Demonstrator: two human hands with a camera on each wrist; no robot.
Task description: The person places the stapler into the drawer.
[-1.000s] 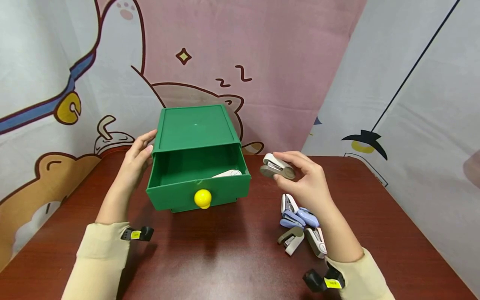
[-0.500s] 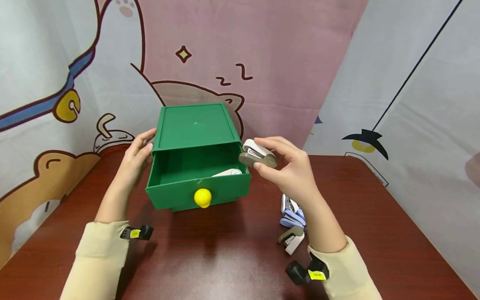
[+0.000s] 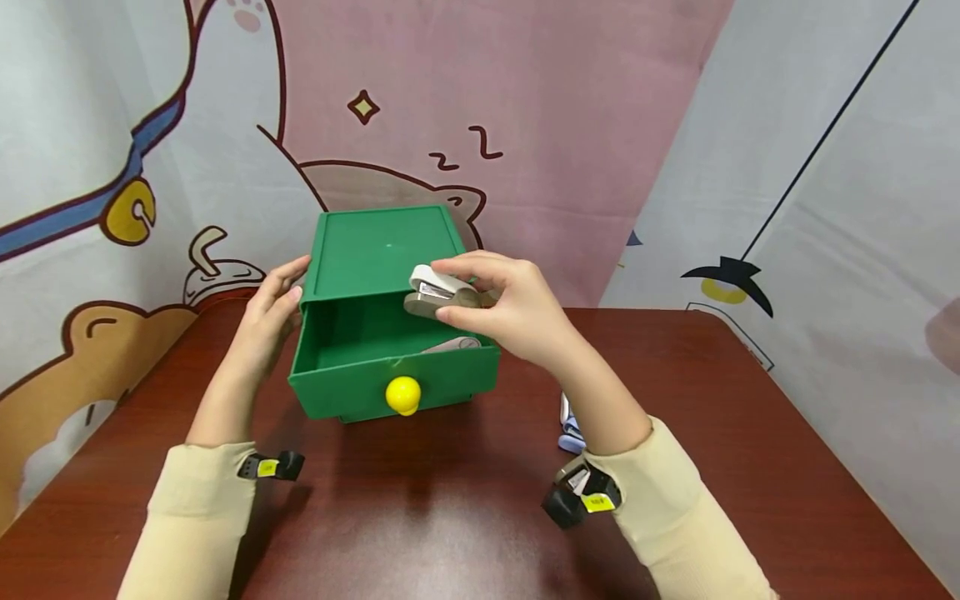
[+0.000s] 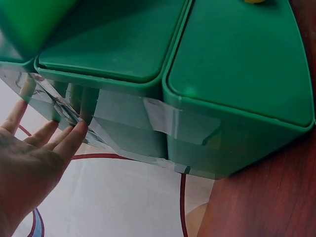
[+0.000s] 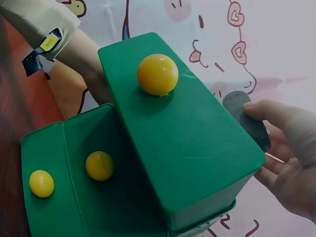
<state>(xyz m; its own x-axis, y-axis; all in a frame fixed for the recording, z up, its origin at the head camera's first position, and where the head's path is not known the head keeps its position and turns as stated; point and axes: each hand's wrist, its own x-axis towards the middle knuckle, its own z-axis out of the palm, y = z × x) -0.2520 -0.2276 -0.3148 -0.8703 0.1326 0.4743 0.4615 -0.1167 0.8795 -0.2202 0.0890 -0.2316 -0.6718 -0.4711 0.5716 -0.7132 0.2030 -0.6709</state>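
Observation:
My right hand pinches a small stapler, white above and grey-brown below, between thumb and fingers. It is over the pulled-out top drawer of a green drawer unit. A whitish stapler lies inside that drawer at the right, partly hidden by the drawer front. In the right wrist view, the held stapler shows beyond the drawer front and its yellow knob. My left hand rests on the unit's left side; in the left wrist view its extended fingertips touch the taped side wall.
A blue stapler and other stapler parts show on the dark red table, partly covered by the right forearm and wrist camera. Two closed drawers with yellow knobs sit below the open one. A printed curtain hangs behind.
My right hand has carried the stapler left, from beside the drawer unit to over the open drawer. The left hand stays at the unit's side.

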